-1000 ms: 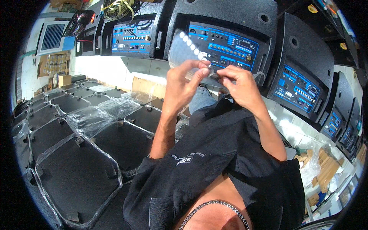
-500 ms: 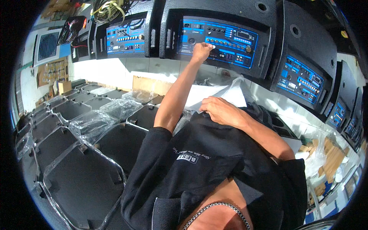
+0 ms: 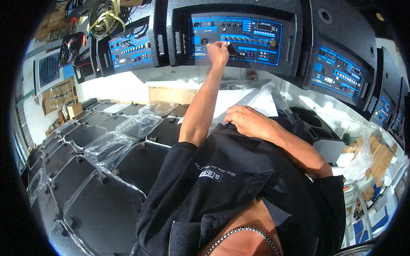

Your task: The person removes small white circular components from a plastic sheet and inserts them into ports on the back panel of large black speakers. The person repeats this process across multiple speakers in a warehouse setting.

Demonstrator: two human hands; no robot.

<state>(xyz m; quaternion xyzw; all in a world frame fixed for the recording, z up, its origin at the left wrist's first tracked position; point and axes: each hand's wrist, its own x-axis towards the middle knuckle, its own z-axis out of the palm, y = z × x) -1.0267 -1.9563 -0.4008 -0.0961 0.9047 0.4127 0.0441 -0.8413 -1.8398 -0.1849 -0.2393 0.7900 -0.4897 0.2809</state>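
A person in a black shirt [image 3: 226,179] fills the lower centre of the frame. Black panels [image 3: 104,213] edged with clear plastic lie in rows across the lower left, and a big black speaker box [image 3: 243,6] stands at top centre, with similar boxes [image 3: 344,40] at either side. Set into the big one is a blue-and-black control panel [image 3: 235,40], sockets and a row of knobs showing. Below it, at the centre, a white sheet [image 3: 260,100] lies near the shirt; a cable coil [image 3: 102,21] sits at upper left. Of the hands, the right hand [image 3: 249,121] rests bent at the chest beside the sheet, and whether it grips anything cannot be told. The left hand [image 3: 218,52] is up at the panel's middle, fingertips pinched on a small white piece [image 3: 228,43].
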